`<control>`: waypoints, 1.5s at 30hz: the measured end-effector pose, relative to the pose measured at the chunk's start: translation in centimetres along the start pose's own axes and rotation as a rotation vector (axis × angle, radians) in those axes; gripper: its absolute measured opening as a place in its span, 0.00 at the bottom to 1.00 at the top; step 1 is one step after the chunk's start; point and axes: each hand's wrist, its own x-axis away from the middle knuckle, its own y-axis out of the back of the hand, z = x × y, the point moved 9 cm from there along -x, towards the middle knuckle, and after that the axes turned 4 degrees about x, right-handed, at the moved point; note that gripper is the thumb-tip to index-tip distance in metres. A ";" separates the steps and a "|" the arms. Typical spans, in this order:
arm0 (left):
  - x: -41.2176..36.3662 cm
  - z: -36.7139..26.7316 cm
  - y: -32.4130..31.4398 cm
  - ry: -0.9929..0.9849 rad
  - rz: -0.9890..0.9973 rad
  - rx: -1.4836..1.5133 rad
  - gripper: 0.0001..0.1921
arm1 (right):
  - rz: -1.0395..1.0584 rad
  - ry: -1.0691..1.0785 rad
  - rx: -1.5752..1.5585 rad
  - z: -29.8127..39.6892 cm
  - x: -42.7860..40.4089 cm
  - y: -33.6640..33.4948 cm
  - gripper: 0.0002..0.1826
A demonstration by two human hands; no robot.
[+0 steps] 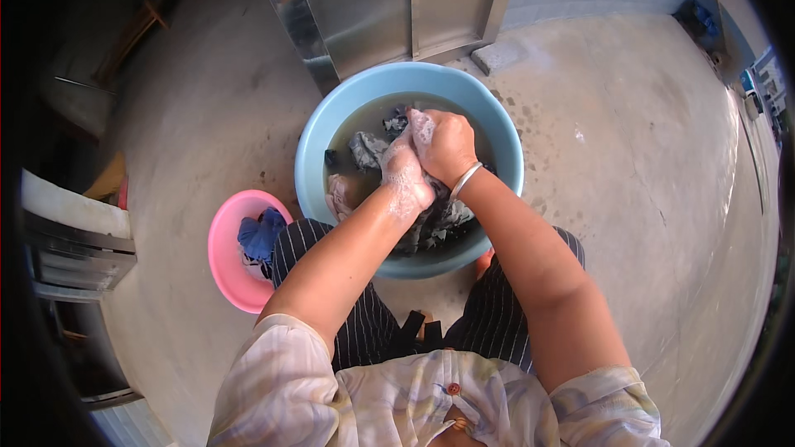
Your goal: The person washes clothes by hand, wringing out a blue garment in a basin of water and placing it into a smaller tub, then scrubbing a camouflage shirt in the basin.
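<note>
A large light-blue plastic basin [317,136] stands on the floor before me, holding cloudy water and wet laundry. Over its middle, my left hand [405,164] and my right hand [446,139] are pressed together, both coated in suds. They grip a dark cloth with a grey-white pattern [444,214], part of which trails into the water below my wrists. My fingers hide the gripped part. Left of my hands float a grey patterned piece of cloth [367,150] and a pale pinkish cloth [338,195]. A silver-coloured bangle [464,181] circles my right wrist.
A pink plastic basin [222,254] with a blue cloth [261,233] inside stands beside my left knee. Behind the blue basin rises a metal door [366,6], with a grey block [490,59] at its foot. The concrete floor [596,136] has wet spots near the basin.
</note>
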 end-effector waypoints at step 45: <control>1.6 -6.3 -0.3 -0.179 0.133 -0.119 0.16 | 0.511 -0.126 0.065 -4.6 -2.0 -1.5 0.19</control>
